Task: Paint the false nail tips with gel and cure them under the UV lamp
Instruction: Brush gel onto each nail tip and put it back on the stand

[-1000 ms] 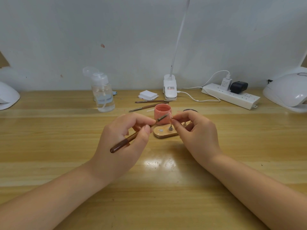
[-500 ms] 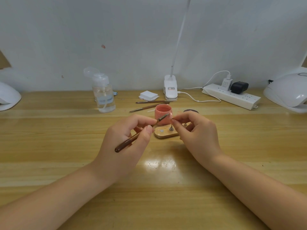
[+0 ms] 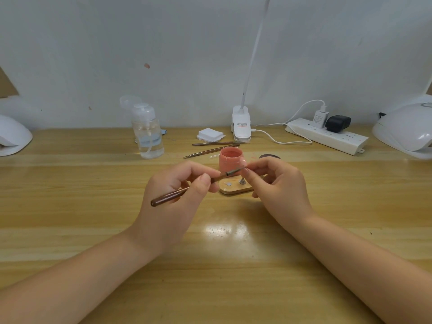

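- Nail tip (image 3: 246,169), barely visible, was pinched in the right hand (image 3: 278,183) fingers above the stand (image 3: 236,188); left hand (image 3: 177,192) fingers gripped the brush (image 3: 187,191).
- Open jar (image 3: 231,160) held pink gel.
- Bottle (image 3: 149,136) held clear liquid.
- Wooden surface (image 3: 93,206) met a pale wall (image 3: 187,54).

Both forearms are bare, with no sleeves in view. The left hand (image 3: 174,202) and right hand (image 3: 278,185) wear no rings, gloves or wristbands. Their fingernails are short and unpainted.

The left hand (image 3: 177,195) has tilted the brush (image 3: 194,187) flatter; its tip has neared the right hand's fingertips (image 3: 247,170).
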The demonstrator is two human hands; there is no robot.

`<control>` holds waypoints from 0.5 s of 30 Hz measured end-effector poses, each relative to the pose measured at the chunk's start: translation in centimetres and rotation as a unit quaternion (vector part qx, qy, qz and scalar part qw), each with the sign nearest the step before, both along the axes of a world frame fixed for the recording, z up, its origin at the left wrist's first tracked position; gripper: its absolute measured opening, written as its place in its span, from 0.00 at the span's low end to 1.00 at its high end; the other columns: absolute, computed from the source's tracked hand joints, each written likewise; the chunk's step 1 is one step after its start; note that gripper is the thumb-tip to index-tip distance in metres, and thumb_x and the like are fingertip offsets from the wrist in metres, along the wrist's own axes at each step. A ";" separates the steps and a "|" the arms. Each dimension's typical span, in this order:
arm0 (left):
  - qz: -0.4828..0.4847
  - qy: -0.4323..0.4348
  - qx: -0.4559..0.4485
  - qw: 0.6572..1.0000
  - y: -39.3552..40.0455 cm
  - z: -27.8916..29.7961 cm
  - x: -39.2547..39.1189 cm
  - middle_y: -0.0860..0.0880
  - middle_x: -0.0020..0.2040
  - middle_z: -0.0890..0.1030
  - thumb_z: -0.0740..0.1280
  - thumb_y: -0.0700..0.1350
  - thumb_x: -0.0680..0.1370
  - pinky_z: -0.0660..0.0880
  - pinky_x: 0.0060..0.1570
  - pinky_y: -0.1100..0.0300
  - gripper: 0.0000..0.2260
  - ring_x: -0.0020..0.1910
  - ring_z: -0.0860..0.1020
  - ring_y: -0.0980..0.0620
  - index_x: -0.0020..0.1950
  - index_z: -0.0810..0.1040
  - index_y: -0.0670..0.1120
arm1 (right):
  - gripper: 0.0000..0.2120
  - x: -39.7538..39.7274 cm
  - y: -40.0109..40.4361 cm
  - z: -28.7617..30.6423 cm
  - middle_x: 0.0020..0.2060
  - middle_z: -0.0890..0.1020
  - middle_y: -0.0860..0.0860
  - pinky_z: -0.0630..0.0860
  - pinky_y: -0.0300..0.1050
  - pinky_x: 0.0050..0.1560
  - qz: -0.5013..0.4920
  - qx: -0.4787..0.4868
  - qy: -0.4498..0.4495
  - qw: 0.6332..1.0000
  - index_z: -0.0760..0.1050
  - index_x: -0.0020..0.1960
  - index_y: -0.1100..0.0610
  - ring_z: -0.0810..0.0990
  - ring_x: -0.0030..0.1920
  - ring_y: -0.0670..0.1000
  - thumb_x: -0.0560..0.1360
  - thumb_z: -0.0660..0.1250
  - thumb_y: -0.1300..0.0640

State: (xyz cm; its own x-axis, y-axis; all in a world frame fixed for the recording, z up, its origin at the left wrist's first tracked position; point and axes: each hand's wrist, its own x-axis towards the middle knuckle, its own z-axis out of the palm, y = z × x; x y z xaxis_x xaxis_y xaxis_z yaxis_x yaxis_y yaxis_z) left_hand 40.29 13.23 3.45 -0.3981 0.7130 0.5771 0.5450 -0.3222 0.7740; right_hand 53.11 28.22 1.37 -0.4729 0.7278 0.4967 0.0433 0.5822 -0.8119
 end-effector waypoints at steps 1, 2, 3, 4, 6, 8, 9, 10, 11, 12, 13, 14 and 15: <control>-0.006 -0.005 0.008 1.000 -0.1 0.0 0.0 0.51 0.39 0.84 0.62 0.51 0.74 0.76 0.42 0.61 0.10 0.41 0.82 0.53 0.46 0.82 0.51 | 0.05 0.0 0.0 0.0 0.35 0.84 0.44 0.79 0.59 0.38 0.001 -0.004 0.003 1.000 0.80 0.43 0.48 0.81 0.32 0.53 0.73 0.73 0.57; -0.009 -0.009 0.016 1.000 -0.1 0.0 0.0 0.50 0.38 0.84 0.62 0.50 0.74 0.75 0.42 0.63 0.10 0.41 0.81 0.54 0.45 0.82 0.51 | 0.05 0.0 0.0 0.0 0.35 0.84 0.45 0.79 0.59 0.38 0.003 -0.007 0.005 1.000 0.80 0.43 0.47 0.81 0.32 0.53 0.74 0.72 0.57; -0.009 -0.013 0.023 1.000 -0.2 0.0 0.0 0.50 0.38 0.84 0.62 0.50 0.74 0.75 0.43 0.65 0.09 0.41 0.81 0.54 0.45 0.82 0.50 | 0.05 0.1 0.0 0.0 0.35 0.84 0.45 0.79 0.60 0.39 0.006 -0.010 0.006 1.000 0.79 0.43 0.47 0.81 0.33 0.54 0.74 0.72 0.57; -0.006 -0.018 0.026 0.999 -0.1 0.0 0.0 0.50 0.39 0.84 0.63 0.49 0.75 0.75 0.44 0.66 0.09 0.42 0.82 0.55 0.46 0.82 0.50 | 0.05 0.1 0.0 0.0 0.36 0.84 0.45 0.79 0.60 0.39 0.010 -0.012 0.005 1.000 0.79 0.44 0.47 0.81 0.33 0.55 0.74 0.72 0.56; 0.005 -0.035 0.022 0.999 0.1 0.1 0.0 0.52 0.41 0.85 0.64 0.46 0.77 0.74 0.44 0.68 0.07 0.43 0.82 0.57 0.49 0.81 0.51 | 0.03 0.1 0.0 -0.1 0.37 0.84 0.47 0.79 0.60 0.40 0.013 -0.016 0.003 1.000 0.80 0.45 0.49 0.81 0.35 0.56 0.74 0.72 0.56; 0.011 -0.042 0.013 0.999 0.2 0.1 0.0 0.54 0.43 0.85 0.63 0.46 0.78 0.75 0.45 0.66 0.08 0.45 0.82 0.58 0.51 0.81 0.51 | 0.03 0.0 0.0 -0.1 0.37 0.84 0.47 0.79 0.60 0.40 0.014 -0.017 0.004 1.000 0.80 0.45 0.50 0.81 0.35 0.56 0.74 0.72 0.57; 0.011 -0.037 0.009 0.999 0.2 0.0 0.1 0.54 0.44 0.85 0.64 0.46 0.78 0.77 0.45 0.63 0.07 0.45 0.82 0.56 0.52 0.81 0.51 | 0.03 0.0 0.0 -0.1 0.37 0.84 0.47 0.79 0.60 0.40 0.015 -0.017 0.006 1.000 0.80 0.45 0.50 0.81 0.35 0.55 0.74 0.72 0.57; 0.009 -0.028 0.005 1.000 0.2 0.0 0.1 0.53 0.43 0.85 0.65 0.48 0.77 0.78 0.45 0.58 0.07 0.45 0.83 0.54 0.52 0.82 0.51 | 0.04 0.0 0.0 0.0 0.37 0.84 0.46 0.79 0.60 0.39 0.017 -0.017 0.008 1.000 0.80 0.44 0.49 0.81 0.35 0.55 0.74 0.72 0.57; 0.006 -0.018 0.003 1.000 0.1 0.0 0.2 0.53 0.43 0.85 0.65 0.49 0.76 0.79 0.45 0.55 0.08 0.44 0.83 0.52 0.51 0.82 0.51 | 0.04 0.1 -0.1 0.0 0.36 0.84 0.45 0.79 0.60 0.39 0.019 -0.018 0.010 1.000 0.80 0.44 0.47 0.81 0.34 0.55 0.74 0.72 0.56; 0.003 -0.010 0.004 1.000 0.0 -0.1 0.2 0.52 0.41 0.85 0.64 0.51 0.76 0.79 0.44 0.54 0.09 0.43 0.83 0.50 0.49 0.82 0.52 | 0.04 0.1 -0.1 0.0 0.36 0.84 0.46 0.79 0.60 0.39 0.021 -0.018 0.010 1.000 0.80 0.43 0.47 0.81 0.34 0.55 0.74 0.72 0.56; 0.000 -0.004 0.009 1.000 -0.1 -0.1 0.2 0.52 0.40 0.85 0.63 0.51 0.75 0.78 0.43 0.56 0.09 0.42 0.83 0.51 0.48 0.82 0.52 | 0.04 0.1 -0.1 -0.1 0.36 0.84 0.47 0.79 0.60 0.39 0.020 -0.020 0.011 1.000 0.80 0.43 0.48 0.81 0.34 0.55 0.74 0.72 0.56; -0.001 -0.001 0.016 1.000 -0.1 -0.1 0.2 0.52 0.39 0.85 0.63 0.51 0.75 0.77 0.43 0.60 0.09 0.42 0.83 0.52 0.47 0.82 0.52 | 0.03 0.1 -0.1 -0.1 0.36 0.84 0.47 0.79 0.60 0.39 0.019 -0.022 0.013 0.999 0.80 0.44 0.49 0.81 0.34 0.55 0.74 0.72 0.56; -0.001 -0.004 0.021 1.000 -0.1 -0.2 0.1 0.52 0.39 0.85 0.63 0.50 0.75 0.76 0.44 0.62 0.09 0.42 0.82 0.53 0.47 0.82 0.51 | 0.03 0.1 0.0 -0.1 0.36 0.84 0.47 0.79 0.60 0.39 0.019 -0.024 0.014 0.999 0.80 0.44 0.49 0.81 0.34 0.55 0.74 0.72 0.57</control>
State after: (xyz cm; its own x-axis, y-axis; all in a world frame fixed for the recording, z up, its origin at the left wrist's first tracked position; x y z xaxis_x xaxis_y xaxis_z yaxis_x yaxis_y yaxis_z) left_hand 40.44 13.13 3.28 -0.4016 0.6887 0.6036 0.5381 -0.3559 0.7641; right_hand 53.19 28.19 1.25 -0.4872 0.7332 0.4744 -0.0016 0.5425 -0.8400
